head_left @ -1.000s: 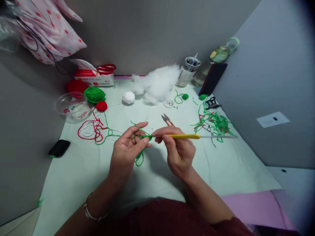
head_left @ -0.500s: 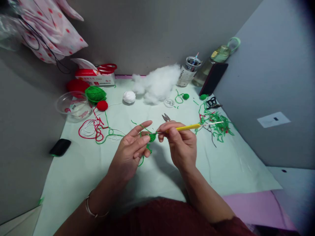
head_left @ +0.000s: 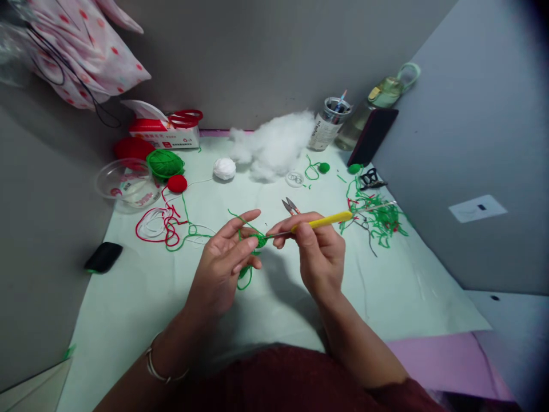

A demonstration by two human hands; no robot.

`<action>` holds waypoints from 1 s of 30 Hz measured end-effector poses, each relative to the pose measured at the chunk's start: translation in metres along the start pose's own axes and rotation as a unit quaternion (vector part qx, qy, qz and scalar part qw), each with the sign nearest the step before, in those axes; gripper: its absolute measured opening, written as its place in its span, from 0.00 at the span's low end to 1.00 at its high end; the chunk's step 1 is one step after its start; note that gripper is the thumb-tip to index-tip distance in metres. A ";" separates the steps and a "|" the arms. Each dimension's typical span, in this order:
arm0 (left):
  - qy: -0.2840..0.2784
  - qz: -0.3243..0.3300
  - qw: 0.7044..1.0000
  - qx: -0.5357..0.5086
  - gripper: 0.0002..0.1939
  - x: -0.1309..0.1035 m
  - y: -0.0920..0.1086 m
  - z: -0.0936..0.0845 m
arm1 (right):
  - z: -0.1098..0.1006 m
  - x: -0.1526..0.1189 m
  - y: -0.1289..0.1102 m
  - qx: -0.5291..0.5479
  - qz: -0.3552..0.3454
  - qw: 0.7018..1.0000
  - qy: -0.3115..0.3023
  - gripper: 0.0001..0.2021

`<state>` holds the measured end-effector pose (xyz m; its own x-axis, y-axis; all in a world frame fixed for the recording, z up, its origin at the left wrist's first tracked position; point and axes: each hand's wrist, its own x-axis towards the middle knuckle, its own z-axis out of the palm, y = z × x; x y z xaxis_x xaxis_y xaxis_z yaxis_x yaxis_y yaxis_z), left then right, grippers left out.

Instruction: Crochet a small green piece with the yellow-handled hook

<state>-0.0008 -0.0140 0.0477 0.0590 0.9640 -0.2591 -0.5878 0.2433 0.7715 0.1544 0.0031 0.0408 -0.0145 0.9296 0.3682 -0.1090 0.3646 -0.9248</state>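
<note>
Between the thumb and fingers of my left hand is pinched a small green crochet piece. Green yarn runs over the raised index finger, and a loop of it dangles below the hand. My right hand is closed around a yellow-handled crochet hook. The hook's thin metal tip reaches left to the crochet piece and touches its edge; exactly how it sits in the stitches is too small to tell. Just beyond my right fingers lie small thread snips, their handles partly hidden.
Yarn balls in white, green and red sit at the back left beside a plastic tub and tissue box. White stuffing lies at the back. Green yarn scraps are heaped right, near a pen cup.
The hook has drawn slightly to the right with my right hand, its tip now at the piece's right edge. My left hand and the crochet piece have shifted slightly left.
</note>
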 end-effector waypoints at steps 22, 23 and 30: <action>0.006 -0.073 0.995 -0.063 0.16 0.003 0.005 -0.003 | 0.001 0.004 -0.001 0.093 0.060 0.994 0.014 0.10; -0.001 -0.075 0.995 -0.060 0.17 0.003 0.005 -0.003 | 0.000 0.005 0.001 0.110 0.068 0.992 0.007 0.10; -0.020 -0.064 0.997 -0.038 0.17 0.003 0.002 0.001 | -0.001 0.006 0.008 0.068 0.073 0.995 -0.014 0.11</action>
<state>-0.0009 -0.0106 0.0491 0.1691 0.9296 -0.3274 -0.6331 0.3570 0.6869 0.1548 0.0115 0.0351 -0.0677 0.9694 0.2359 -0.2363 0.2142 -0.9478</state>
